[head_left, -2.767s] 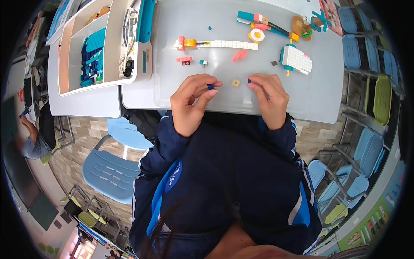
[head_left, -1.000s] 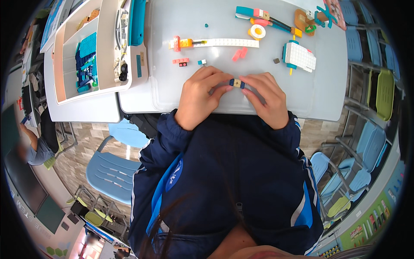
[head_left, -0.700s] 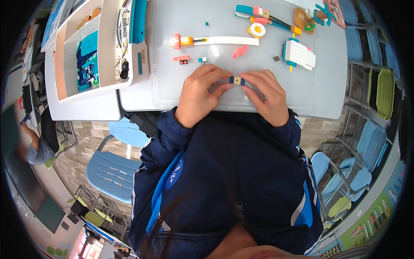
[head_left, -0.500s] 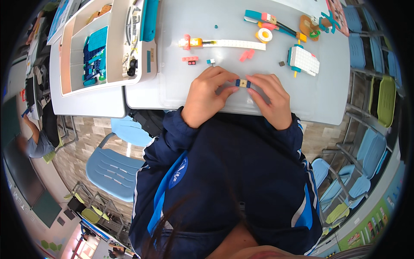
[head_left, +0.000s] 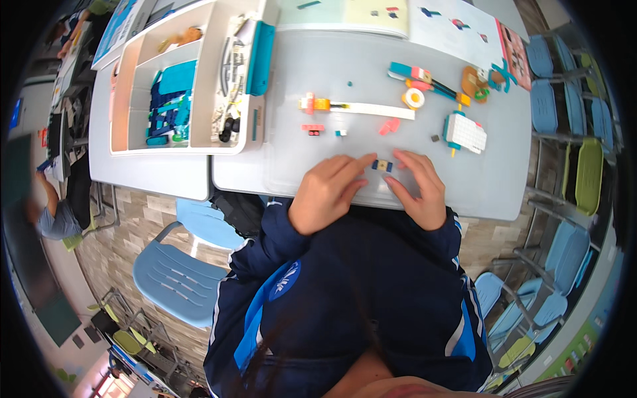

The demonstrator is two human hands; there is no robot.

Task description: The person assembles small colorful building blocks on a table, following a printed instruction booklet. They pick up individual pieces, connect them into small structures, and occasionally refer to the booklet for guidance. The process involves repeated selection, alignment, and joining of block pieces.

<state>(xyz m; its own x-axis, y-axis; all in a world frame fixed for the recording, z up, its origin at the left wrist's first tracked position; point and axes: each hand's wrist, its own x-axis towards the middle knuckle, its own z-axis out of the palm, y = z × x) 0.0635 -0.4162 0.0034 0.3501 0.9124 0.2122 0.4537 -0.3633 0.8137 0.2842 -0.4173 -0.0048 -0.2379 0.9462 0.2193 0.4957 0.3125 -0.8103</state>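
A small brick assembly [head_left: 382,165], dark blue at both ends with a tan middle, lies between my hands on a translucent mat or tray [head_left: 292,162]. My left hand [head_left: 330,192] is at its left, the index fingertip very close to it; whether they touch I cannot tell. On the other side, my right hand [head_left: 423,192] has its thumb and fingers spread apart around the assembly's right end. Beyond the hands lie a pink brick piece [head_left: 389,126], a small white-and-teal brick [head_left: 341,133] and a pink-and-dark brick pair [head_left: 312,129].
A divided parts box [head_left: 192,142] stands at left. A long white strip build [head_left: 378,110] lies farther back. At right are a white-and-teal block build [head_left: 464,132], a black-and-teal arm build [head_left: 431,78] and a brown figure [head_left: 474,81]. Open instruction pages [head_left: 451,33] lie along the far side.
My fingers have loosened from the blue-and-tan assembly and spread apart, leaving it on the surface. The view has tilted up, bringing the instruction pages into sight.
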